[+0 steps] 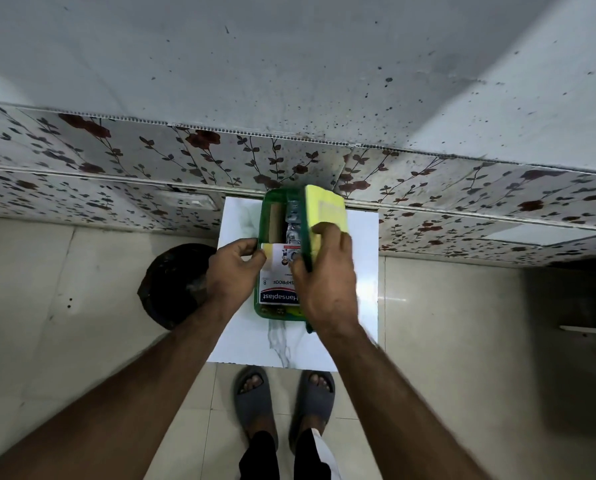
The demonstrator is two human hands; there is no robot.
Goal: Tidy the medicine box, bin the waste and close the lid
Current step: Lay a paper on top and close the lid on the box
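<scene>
Green medicine box (262, 216) sits on white table (358, 271), black bin (172, 285) beside. Right hand (327, 282) grips the half-raised yellow lid (326, 207); left hand (232, 271) pinches the plaster packet (278, 289) inside.

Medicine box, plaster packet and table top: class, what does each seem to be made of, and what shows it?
Medicine box: green see-through plastic, probably; contents show through its wall.
Plaster packet: printed card or paper, apparently; flat, matte, lettered.
Table top: white, grey-veined, marble-look; real stone or laminate unclear.
</scene>
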